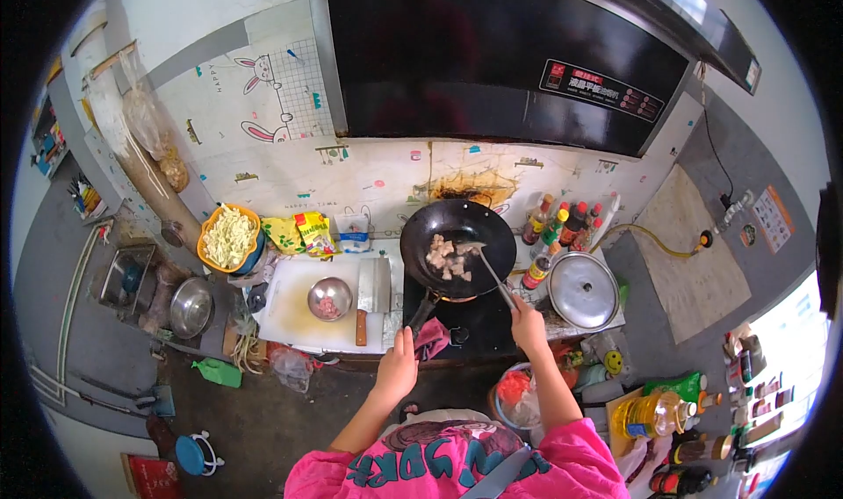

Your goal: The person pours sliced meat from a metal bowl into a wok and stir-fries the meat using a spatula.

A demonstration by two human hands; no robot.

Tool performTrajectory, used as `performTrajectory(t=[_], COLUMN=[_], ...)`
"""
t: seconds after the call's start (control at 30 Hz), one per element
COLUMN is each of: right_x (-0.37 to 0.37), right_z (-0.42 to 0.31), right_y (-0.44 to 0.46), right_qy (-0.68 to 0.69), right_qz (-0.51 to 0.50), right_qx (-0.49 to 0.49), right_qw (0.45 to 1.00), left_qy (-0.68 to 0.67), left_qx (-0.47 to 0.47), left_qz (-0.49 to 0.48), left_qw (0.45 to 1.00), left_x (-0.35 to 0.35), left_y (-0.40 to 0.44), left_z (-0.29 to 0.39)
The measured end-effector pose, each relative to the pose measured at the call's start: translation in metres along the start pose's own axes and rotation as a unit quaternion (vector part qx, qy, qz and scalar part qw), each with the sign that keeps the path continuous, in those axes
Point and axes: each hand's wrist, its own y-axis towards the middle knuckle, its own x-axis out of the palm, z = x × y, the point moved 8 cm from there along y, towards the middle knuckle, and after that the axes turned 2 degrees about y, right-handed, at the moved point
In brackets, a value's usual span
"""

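A black wok (421,235) sits on the stove (483,328), with pale chunks of meat (445,260) in its bowl. My left hand (398,367) is closed at the end of the wok's handle (423,312), beside a dark pink cloth (432,338). In my right hand (529,325) is the handle of a metal spatula (498,281), its blade among the meat. Left of the stove, a white cutting board (285,301) bears a steel bowl (330,290) with some pink meat in it, and a cleaver (374,286) with a wooden handle.
An orange basket (205,251) of cut pale vegetables stands at the counter's left, near seasoning bags (314,234). Sauce bottles (555,227) and a lidded pot (583,290) are right of the wok. A range hood (500,51) hangs above. A bin (514,394) stands below the counter.
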Motion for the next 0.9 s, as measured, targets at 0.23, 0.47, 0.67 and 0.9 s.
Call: performTrajectory(t=[0.23, 0.47, 0.67, 0.9], right_x=[-0.025, -0.013, -0.002, -0.030], right_z=[-0.008, -0.017, -0.019, -0.009], right_y=[-0.024, -0.031, -0.034, -0.049], right_qy=[0.023, 0.056, 0.060, 0.055], right_qz=[0.002, -0.027, -0.002, -0.010], right_qx=[0.003, 0.048, 0.006, 0.034], right_qw=[1.000, 0.997, 0.998, 0.998], left_qy=[0.000, -0.007, -0.025, 0.000], left_qx=[0.001, 0.000, -0.018, -0.005], left_qz=[-0.001, -0.003, -0.035, 0.007], left_qw=[1.000, 1.000, 0.999, 1.000], left_x=[0.001, -0.001, 0.000, -0.002], left_y=[-0.001, 0.000, 0.000, -0.002], left_z=[0.001, 0.002, 0.002, 0.002])
